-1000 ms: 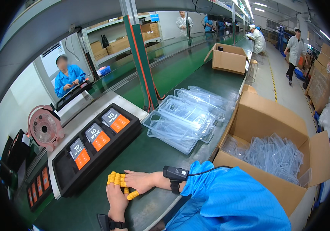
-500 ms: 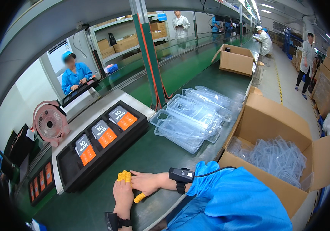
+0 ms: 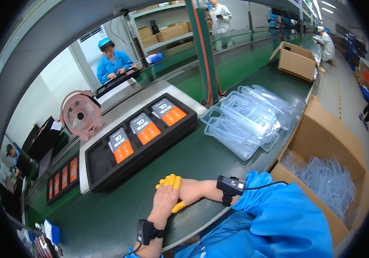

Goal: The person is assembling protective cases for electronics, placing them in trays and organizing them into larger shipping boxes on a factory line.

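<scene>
While both hands are resting on the green bench [image 3: 120, 215] near its front edge, the left hand [image 3: 164, 201] is lying over the right hand [image 3: 189, 191], the two touching. Fingers are wearing yellow finger covers [image 3: 170, 181]; fingertips are bunched together above the hands, one covered finger [image 3: 178, 207] sticking out below. Probably clasped, but I cannot tell whether anything is being pinched between them — the overlap is hiding the palms. Each wrist is carrying a black wrist device: left one [image 3: 145, 231], right one [image 3: 230, 186] with a cable running to the blue sleeve [image 3: 275, 215].

Nearest thing: the black tray [image 3: 103, 170], sitting just beyond the hands, not touching them. It is holding three grey-and-orange packs [image 3: 146, 128] in a row, one slot at the near-left end looking unfilled. Right of it, a stack of clear plastic trays [image 3: 247, 120] is lying on the bench. An open cardboard box [image 3: 322, 142] of clear plastic bags [image 3: 328, 182] is standing at the person's right. A pink fan [image 3: 80, 114] is standing behind the tray. A co-worker in blue [image 3: 112, 65] is working across the line.
</scene>
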Motion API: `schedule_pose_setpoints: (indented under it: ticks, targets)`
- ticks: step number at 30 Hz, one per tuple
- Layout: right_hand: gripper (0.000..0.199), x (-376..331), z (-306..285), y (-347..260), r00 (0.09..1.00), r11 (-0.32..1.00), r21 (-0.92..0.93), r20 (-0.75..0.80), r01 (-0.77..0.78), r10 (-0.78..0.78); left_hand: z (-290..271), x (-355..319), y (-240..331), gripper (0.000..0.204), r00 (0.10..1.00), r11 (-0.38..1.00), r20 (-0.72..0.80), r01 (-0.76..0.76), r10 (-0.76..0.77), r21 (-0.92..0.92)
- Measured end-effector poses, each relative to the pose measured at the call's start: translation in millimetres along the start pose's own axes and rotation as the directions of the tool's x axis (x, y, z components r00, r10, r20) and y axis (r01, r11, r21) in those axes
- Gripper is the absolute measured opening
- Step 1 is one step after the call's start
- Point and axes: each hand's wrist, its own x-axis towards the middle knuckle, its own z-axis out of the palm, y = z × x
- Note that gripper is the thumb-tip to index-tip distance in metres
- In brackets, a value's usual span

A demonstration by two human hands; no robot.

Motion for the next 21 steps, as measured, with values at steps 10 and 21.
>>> schedule_pose_setpoints:
  ticks: [10, 21]
  targets:
    - [0.061, 7, -5, 7, 1.0, 0.999, -0.049, -0.024, -0.004, 0.002, 4, -1, -5, 0.045, 0.949, 0.937, -0.238, 0.122, -0.207, -0.327]
    - [0.049, 6, -15, 16, 0.951, 0.977, -0.042, -0.241, -0.208, 0.193, 9, -3, -13, 0.029, 0.888, 0.861, -0.205, 0.306, -0.412, -0.407]
